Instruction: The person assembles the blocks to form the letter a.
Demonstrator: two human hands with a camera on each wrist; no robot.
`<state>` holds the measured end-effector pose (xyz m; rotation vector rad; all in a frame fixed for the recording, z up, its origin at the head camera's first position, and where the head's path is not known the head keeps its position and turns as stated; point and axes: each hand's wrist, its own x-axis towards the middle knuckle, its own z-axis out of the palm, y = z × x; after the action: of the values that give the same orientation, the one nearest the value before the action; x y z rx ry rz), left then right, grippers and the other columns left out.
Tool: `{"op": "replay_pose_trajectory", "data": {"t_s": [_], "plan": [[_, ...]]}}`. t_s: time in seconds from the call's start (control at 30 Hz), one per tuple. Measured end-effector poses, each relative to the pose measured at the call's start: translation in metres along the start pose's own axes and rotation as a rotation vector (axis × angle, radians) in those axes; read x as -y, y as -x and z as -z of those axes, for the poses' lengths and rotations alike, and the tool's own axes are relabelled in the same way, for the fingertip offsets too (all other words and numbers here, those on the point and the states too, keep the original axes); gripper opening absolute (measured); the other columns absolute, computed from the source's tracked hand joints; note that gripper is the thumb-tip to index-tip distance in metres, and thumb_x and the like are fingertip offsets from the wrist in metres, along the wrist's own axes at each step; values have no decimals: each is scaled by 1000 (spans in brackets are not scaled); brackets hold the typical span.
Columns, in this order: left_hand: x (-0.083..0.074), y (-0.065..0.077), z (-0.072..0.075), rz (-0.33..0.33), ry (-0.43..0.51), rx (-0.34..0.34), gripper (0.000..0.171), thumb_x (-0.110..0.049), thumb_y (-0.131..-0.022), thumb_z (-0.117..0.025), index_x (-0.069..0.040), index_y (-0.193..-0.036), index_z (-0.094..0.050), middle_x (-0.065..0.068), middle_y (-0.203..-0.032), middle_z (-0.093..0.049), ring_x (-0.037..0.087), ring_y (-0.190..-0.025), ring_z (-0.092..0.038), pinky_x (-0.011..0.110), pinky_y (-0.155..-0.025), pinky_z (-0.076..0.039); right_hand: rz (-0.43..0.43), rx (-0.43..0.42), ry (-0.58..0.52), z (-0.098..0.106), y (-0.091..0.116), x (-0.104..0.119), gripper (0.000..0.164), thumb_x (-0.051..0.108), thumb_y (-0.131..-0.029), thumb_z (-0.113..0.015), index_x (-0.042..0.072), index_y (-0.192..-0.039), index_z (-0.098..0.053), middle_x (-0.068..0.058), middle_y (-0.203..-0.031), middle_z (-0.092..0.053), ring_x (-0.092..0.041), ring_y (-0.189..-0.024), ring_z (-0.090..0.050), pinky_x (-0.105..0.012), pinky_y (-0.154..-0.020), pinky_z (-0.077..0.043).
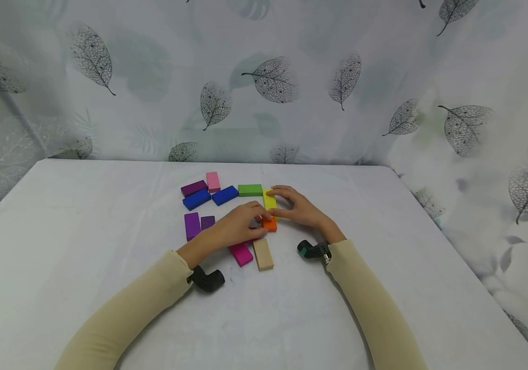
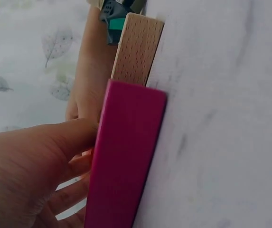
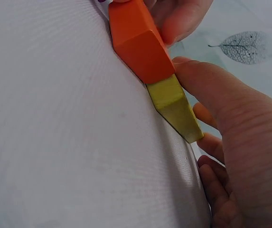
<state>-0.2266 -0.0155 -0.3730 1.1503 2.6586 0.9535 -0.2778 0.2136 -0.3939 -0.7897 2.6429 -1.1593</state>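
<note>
On the white tabletop, my left hand (image 1: 238, 224) pinches an orange block (image 1: 270, 225) between thumb and fingers. My right hand (image 1: 303, 209) holds a yellow block (image 1: 269, 199), thumb at its near end and a fingertip at its far end. In the right wrist view the orange block (image 3: 145, 52) meets the end of the yellow block (image 3: 173, 102). A green block (image 1: 250, 190) lies at the yellow block's far left corner. Below my left hand are a magenta block (image 1: 241, 255) and a plain wooden block (image 1: 264, 255). My left hand partly hides other blocks.
Two blue blocks (image 1: 224, 195), a dark purple block (image 1: 194, 188) and a pink block (image 1: 213, 181) lie at the back left. Nearer, a violet block (image 1: 192, 225) and a small purple block (image 1: 207, 222) sit left of my left hand. A leaf-patterned cloth (image 1: 152, 103) hangs behind.
</note>
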Motion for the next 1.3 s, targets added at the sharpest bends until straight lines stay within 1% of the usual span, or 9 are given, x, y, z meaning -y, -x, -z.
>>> {"op": "replay_pose_trajectory", "data": {"t_s": [0.2, 0.43, 0.53, 0.7, 0.9, 1.07, 1.3], "plan": [[-2, 0, -4, 33, 3, -23, 30, -17, -90, -69, -7, -118, -65, 6, -112, -59, 18, -99, -58, 29, -88, -51, -3, -1, -6, 1, 1, 3, 53, 20, -90, -71, 9, -139, -52, -11, -153, -35, -30, -145, -25, -54, -116, -18], [-3, -1, -9, 10, -27, -65, 29, -17, -90, -69, -7, -117, -64, 6, -111, -55, 18, -96, -56, 28, -85, -52, 12, 0, -9, 2, 1, 4, 53, 17, -91, -70, 8, -139, -52, -14, -154, -35, -31, -145, -24, -55, -116, -17], [-3, -1, -10, 11, -28, -72, 29, -17, -90, -70, -8, -117, -64, 6, -110, -55, 17, -95, -56, 28, -84, -51, 14, 1, -10, 2, 1, 4, 52, 16, -91, -70, 8, -139, -52, -14, -153, -35, -31, -145, -24, -55, -116, -17], [-4, 0, -10, -6, -37, -85, 29, -18, -91, -69, -7, -117, -64, 6, -110, -55, 18, -95, -56, 28, -84, -51, 24, 1, -11, 2, 2, 4, 52, 15, -90, -70, 8, -139, -52, -14, -153, -35, -32, -144, -25, -55, -116, -18], [-4, 1, -9, -2, -32, -79, 29, -20, -92, -68, -8, -117, -64, 6, -111, -54, 17, -96, -55, 28, -84, -50, 33, 2, -20, 2, 3, 3, 52, 13, -91, -69, 7, -139, -51, -15, -153, -35, -32, -145, -25, -55, -116, -18], [-5, 1, -10, 5, -47, -68, 30, -22, -92, -68, -9, -119, -63, 6, -111, -54, 17, -96, -55, 29, -85, -50, 31, 7, -26, 1, 2, 1, 52, 13, -91, -69, 8, -139, -51, -13, -153, -35, -30, -145, -25, -54, -117, -17], [-3, 1, -10, 9, -60, -62, 31, -24, -92, -68, -9, -119, -63, 6, -110, -54, 16, -95, -57, 28, -84, -51, 40, 7, -29, 0, 1, 0, 52, 12, -91, -69, 7, -140, -51, -14, -153, -35, -31, -145, -25, -55, -116, -17]]}}
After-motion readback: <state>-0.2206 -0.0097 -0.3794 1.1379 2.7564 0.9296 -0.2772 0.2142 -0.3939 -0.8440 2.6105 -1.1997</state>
